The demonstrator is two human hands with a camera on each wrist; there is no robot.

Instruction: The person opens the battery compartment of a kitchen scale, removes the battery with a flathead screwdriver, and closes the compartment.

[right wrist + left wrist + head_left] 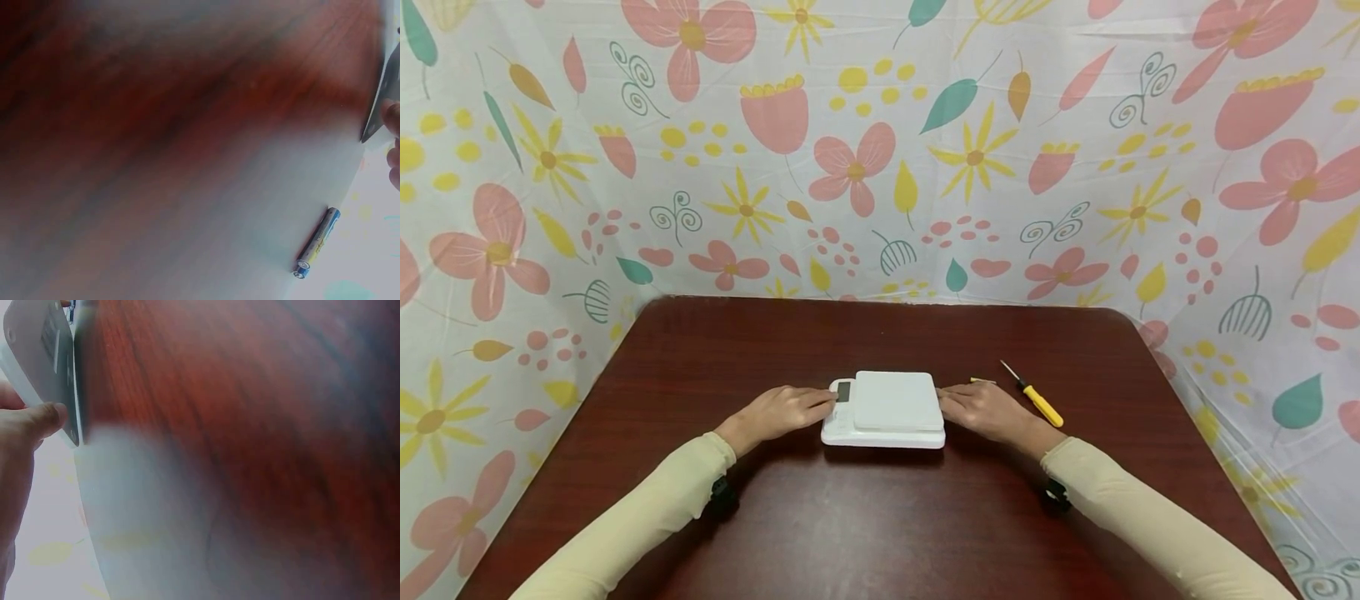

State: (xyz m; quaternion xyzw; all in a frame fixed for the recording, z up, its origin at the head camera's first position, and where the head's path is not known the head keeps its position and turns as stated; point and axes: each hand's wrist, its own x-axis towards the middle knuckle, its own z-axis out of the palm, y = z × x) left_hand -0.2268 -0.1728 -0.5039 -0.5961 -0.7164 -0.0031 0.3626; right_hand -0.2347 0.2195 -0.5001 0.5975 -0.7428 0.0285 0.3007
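A dark wooden table [880, 517] holds a white kitchen scale [886, 410] in the middle. The left hand [778, 411] touches it at 9 o'clock, the right hand [985, 410] at 3 o'clock, fingers together and fairly straight. At 3 o'clock lie a yellow screwdriver [1036, 398] and a battery [318, 242].

Head view is bright, evenly lit and sharp with soft shadows; both wrist views are blurred, glare-washed.
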